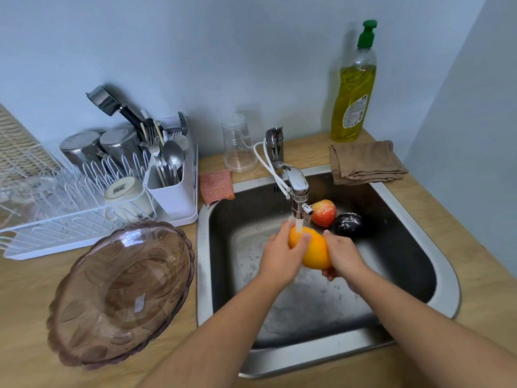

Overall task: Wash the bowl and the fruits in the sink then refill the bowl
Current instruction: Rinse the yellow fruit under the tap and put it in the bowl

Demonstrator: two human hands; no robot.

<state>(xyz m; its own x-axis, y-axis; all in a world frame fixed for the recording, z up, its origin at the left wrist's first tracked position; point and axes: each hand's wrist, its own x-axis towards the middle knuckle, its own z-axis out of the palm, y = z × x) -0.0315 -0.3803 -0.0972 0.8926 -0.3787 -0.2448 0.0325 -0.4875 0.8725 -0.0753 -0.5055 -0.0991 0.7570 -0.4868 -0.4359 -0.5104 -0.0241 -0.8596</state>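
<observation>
Under the tap (297,189), left hand (281,254) and right hand (343,256) curl their fingers around the orange (314,252), forearms angled over the sink (444,275)

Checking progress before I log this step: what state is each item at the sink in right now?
Tap: running, stream landing on the orange fruit.
Orange fruit: held in both hands under the stream.
Left hand: gripping the fruit.
Right hand: gripping the fruit.
Red fruit: lying in the sink, wet or soapy.
Dark fruit: lying in the sink, speckled with droplets.
Bowl: on the counter, empty.
Sink: wet, not filled.
</observation>
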